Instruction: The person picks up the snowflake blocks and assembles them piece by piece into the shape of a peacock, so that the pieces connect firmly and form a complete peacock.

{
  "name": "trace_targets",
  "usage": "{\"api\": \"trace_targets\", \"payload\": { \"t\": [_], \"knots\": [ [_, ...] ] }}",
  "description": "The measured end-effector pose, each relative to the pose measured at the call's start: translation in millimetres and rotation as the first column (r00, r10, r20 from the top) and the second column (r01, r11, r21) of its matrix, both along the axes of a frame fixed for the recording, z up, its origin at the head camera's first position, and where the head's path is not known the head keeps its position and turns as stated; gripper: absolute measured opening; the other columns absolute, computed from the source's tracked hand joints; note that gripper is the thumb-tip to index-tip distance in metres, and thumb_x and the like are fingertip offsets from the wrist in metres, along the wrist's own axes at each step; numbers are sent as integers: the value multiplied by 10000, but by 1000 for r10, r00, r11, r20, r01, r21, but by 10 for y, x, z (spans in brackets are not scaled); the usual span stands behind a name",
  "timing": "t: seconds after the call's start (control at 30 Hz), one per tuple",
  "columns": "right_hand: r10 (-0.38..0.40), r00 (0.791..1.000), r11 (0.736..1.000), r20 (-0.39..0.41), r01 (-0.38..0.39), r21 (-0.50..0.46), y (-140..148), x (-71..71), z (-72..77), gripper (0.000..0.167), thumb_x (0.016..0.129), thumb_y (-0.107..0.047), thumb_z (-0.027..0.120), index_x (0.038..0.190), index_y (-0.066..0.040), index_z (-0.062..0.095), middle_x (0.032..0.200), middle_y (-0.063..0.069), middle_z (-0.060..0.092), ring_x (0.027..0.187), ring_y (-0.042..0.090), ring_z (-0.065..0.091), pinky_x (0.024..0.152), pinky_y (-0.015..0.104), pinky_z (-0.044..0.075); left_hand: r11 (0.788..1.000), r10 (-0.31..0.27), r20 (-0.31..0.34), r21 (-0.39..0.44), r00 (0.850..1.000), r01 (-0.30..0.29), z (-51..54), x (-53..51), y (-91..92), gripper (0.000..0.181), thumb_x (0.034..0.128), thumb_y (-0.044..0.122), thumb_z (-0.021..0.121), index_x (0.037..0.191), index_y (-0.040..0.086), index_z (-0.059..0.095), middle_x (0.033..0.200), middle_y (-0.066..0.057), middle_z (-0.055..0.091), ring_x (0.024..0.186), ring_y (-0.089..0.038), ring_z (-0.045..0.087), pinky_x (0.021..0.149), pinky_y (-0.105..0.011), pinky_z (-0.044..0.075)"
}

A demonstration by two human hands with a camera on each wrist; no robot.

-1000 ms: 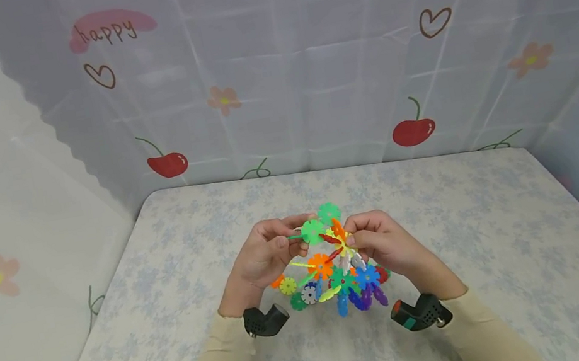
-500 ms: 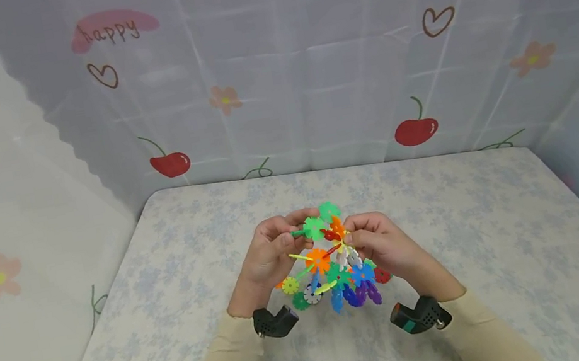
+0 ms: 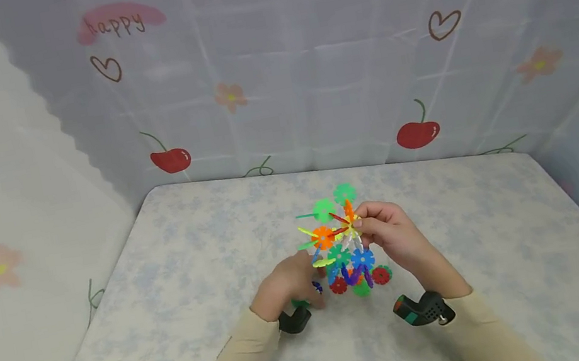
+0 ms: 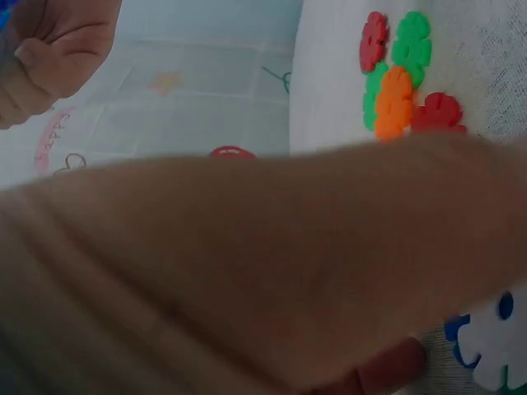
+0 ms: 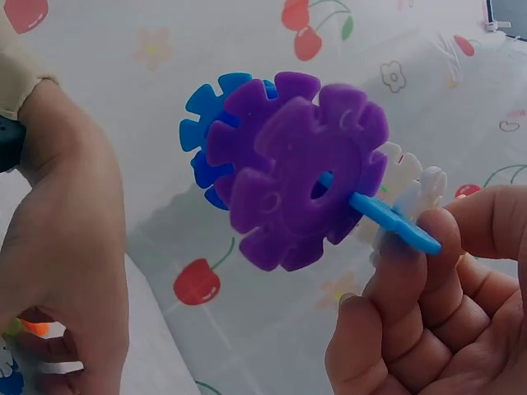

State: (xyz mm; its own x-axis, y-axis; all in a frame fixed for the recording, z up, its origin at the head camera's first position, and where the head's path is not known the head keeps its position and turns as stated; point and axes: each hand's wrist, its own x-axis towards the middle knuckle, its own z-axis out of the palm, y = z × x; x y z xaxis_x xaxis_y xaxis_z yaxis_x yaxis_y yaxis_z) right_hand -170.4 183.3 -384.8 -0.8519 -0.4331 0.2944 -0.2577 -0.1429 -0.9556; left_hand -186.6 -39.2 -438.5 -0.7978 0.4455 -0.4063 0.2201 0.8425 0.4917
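Observation:
My right hand [image 3: 393, 233] holds up a cluster of joined plastic snowflake discs [image 3: 339, 255], pinching it at its right side near a yellow disc. Green, orange, blue and white discs belong to it, and purple discs [image 5: 284, 148] fill the right wrist view. Below and left of the cluster, my left hand [image 3: 287, 286] is lowered among loose discs on the table, fingers pointing down. A white disc [image 4: 492, 350] lies close to a left fingertip in the left wrist view. Whether those fingers touch any disc is partly hidden.
Loose red [image 3: 382, 275] and green discs [image 3: 362, 289] lie on the table under the cluster. In the left wrist view an orange disc [image 4: 394, 103] lies among red and green ones. A patterned curtain [image 3: 284, 79] hangs behind the table [image 3: 167, 271].
My left hand has let go of the cluster's green discs and moved down to the loose discs. My right hand has raised the cluster slightly and shifted it right.

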Motion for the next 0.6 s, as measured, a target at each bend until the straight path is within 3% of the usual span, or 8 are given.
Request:
{"api": "trace_targets", "payload": {
  "t": [0.1,0.17,0.3,0.4,0.47,0.53,0.57,0.6],
  "knots": [
    [-20,1000,1000,0,20,6,-14,21,-16,325,1012,13,474,864,-200,669,707,-101,541,616,88,560,653,212,548,999,17,5,-43,1000,-17,-53,47,58,259,775,-49,770,958,122,707,841,-26,527,588,-158,341,508,-266,298],
    [-30,1000,1000,3,30,5,-16,19,-11,325,1010,15,475,857,-198,667,702,-98,540,614,86,564,650,212,549,1000,8,6,-27,1000,-8,-63,34,57,270,790,-96,733,922,139,712,862,-18,584,606,-148,347,500,-264,279],
    [-32,999,999,8,32,12,-14,18,-6,331,1011,20,472,851,-198,663,703,-102,543,617,82,569,653,217,550,997,1,43,77,999,-5,-86,-35,-19,229,807,-85,745,926,100,679,986,-55,696,712,-157,460,537,-259,339],
    [-40,999,999,7,40,16,-14,12,-3,332,1012,15,472,850,-200,664,703,-107,557,619,77,572,657,214,550,985,-19,30,170,999,14,-111,-105,-111,226,832,-79,731,983,59,635,882,-47,654,677,-168,472,551,-256,374],
    [-43,999,999,10,43,15,-12,9,-4,328,1010,12,474,847,-200,664,703,-108,563,620,75,575,661,210,553,968,13,-7,251,1000,-11,-95,-147,-173,220,858,-45,731,1025,50,625,813,-32,580,621,-155,467,538,-245,411],
    [-33,999,999,17,32,22,-9,5,-7,321,1009,10,476,842,-198,655,708,-110,568,620,75,575,663,209,552,922,111,-43,378,993,-87,-57,-191,-228,230,872,-5,747,1067,47,638,797,-24,566,564,-142,471,509,-239,447],
    [-21,1000,999,20,20,29,-6,2,-12,317,1008,10,475,839,-194,649,710,-110,568,618,77,569,666,211,550,872,186,-35,465,982,-149,-28,-208,-253,224,879,7,747,1076,44,647,804,-25,577,553,-140,470,500,-238,445],
    [-8,1000,999,23,7,41,-5,-1,-17,314,1008,8,473,838,-193,644,709,-111,571,618,79,565,668,214,548,804,269,-18,555,963,-214,5,-222,-274,213,883,22,752,1072,41,656,810,-30,586,541,-137,476,488,-236,450]
  ]
}}
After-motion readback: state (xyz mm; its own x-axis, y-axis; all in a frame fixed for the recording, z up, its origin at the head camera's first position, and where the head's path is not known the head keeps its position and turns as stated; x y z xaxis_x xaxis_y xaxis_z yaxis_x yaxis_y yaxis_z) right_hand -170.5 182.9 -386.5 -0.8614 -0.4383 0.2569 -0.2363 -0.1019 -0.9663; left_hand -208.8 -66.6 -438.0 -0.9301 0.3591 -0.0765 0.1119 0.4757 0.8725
